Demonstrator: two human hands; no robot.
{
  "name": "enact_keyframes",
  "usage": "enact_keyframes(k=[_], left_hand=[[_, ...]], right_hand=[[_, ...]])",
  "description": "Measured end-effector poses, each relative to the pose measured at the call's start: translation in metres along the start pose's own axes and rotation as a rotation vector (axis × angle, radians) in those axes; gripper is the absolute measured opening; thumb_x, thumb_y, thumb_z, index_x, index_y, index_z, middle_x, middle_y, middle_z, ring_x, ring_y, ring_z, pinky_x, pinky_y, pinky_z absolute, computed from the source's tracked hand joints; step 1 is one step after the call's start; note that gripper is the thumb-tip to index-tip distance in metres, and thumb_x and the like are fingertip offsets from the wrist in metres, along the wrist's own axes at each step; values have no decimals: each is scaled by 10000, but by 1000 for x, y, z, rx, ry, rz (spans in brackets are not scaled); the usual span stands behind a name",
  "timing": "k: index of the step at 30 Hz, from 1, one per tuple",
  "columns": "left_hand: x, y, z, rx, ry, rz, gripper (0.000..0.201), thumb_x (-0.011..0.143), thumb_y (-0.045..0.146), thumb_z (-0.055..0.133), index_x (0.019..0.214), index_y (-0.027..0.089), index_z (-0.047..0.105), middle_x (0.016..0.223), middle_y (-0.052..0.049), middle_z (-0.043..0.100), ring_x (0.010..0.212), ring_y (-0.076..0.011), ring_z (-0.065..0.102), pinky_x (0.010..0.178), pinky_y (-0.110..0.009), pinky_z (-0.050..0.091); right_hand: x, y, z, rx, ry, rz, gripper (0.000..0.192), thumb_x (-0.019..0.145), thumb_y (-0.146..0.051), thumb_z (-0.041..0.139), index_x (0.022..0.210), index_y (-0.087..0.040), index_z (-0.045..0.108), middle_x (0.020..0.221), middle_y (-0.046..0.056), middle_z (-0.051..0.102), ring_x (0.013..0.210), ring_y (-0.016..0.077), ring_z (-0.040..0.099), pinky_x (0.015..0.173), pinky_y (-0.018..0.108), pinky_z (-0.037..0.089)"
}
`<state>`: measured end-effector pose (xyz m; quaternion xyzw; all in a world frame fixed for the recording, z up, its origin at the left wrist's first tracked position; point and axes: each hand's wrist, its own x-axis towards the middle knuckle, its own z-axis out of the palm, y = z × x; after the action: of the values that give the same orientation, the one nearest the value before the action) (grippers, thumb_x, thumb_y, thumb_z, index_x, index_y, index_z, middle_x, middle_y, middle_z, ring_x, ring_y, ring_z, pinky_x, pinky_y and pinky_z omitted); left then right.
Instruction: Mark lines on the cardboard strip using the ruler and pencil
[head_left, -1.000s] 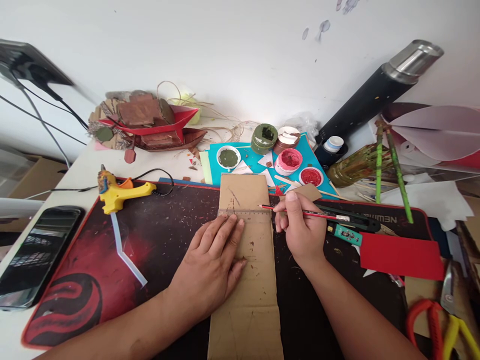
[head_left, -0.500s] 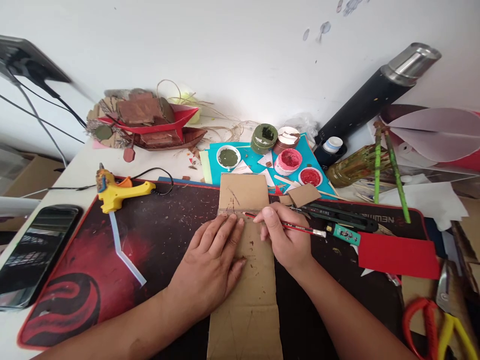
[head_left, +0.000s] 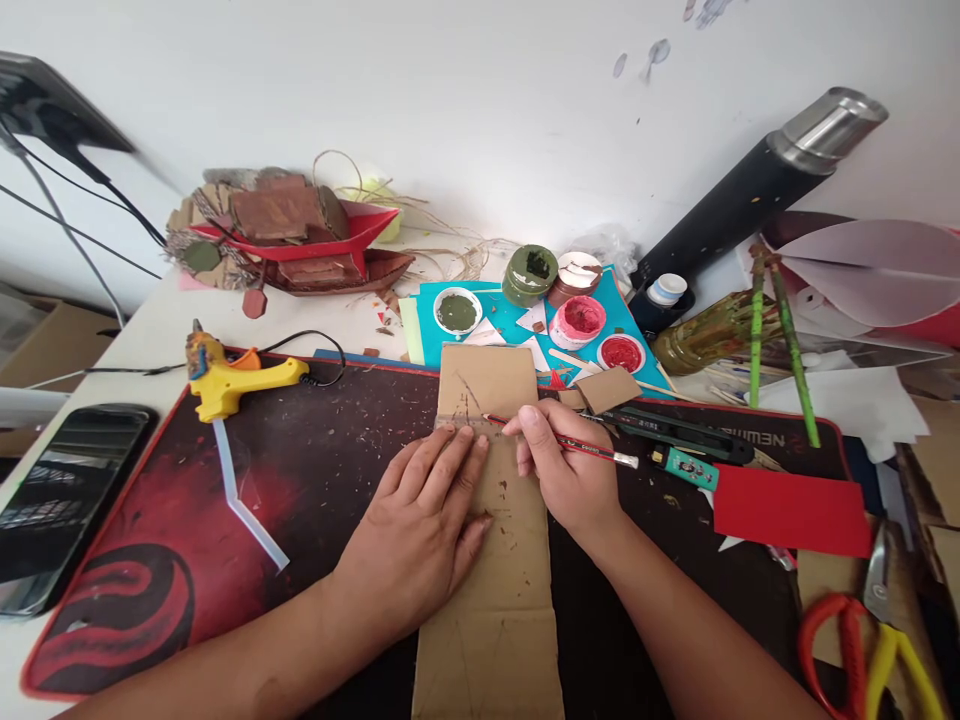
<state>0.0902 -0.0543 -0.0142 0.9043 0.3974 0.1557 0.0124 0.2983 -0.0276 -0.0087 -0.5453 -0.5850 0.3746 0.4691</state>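
A long strip of brown cardboard [head_left: 491, 600] lies lengthwise on the dark red-and-black desk mat [head_left: 150, 540]. My left hand [head_left: 420, 530] lies flat on it, fingers spread, fingertips pinning a clear ruler [head_left: 459, 422] laid across the strip. My right hand [head_left: 566, 470] grips a red pencil [head_left: 592, 450]; its tip rests on the cardboard at the ruler's top edge, just right of my left fingertips. Pencil marks show on the cardboard above the ruler.
A yellow glue gun [head_left: 225, 380] and a phone [head_left: 56, 500] lie at left. Paint pots [head_left: 577, 320] sit on turquoise paper behind the cardboard. A utility knife [head_left: 682, 430], red card [head_left: 791, 510] and scissors [head_left: 877, 640] lie at right; a black flask [head_left: 750, 200] leans against the wall.
My right hand has slid the pencil leftwards, from off the strip's right edge to its middle along the ruler. My left hand has stayed put.
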Motion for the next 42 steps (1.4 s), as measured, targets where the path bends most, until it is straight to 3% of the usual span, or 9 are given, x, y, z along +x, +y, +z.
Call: enact_keyframes(k=[14, 31, 42], left_hand=[[-1, 0, 0, 12, -3, -3, 554, 1104, 315, 472, 1584, 59, 573, 1555, -179, 662, 1463, -353, 542, 1222, -488, 409], [-1, 0, 0, -5, -8, 0, 557, 1100, 305, 496, 1588, 44, 562, 1563, -193, 648, 1464, -367, 534, 1223, -503, 404], [0, 0, 0, 6, -11, -3, 552, 1107, 314, 475, 1584, 53, 568, 1557, -184, 660, 1467, -357, 537, 1222, -497, 413]], right_hand=[[2, -4, 1, -2, -2, -9, 376, 1166, -343, 543, 859, -219, 721, 553, -58, 601, 475, 114, 595, 539, 252, 456], [1, -2, -1, 3, 4, 42, 456, 1170, -499, 531, 870, -223, 737, 544, -39, 607, 472, 133, 593, 516, 267, 465], [1, -1, 0, -46, -7, 2, 426, 1179, -424, 529, 856, -225, 723, 534, -51, 585, 475, 132, 598, 572, 278, 491]])
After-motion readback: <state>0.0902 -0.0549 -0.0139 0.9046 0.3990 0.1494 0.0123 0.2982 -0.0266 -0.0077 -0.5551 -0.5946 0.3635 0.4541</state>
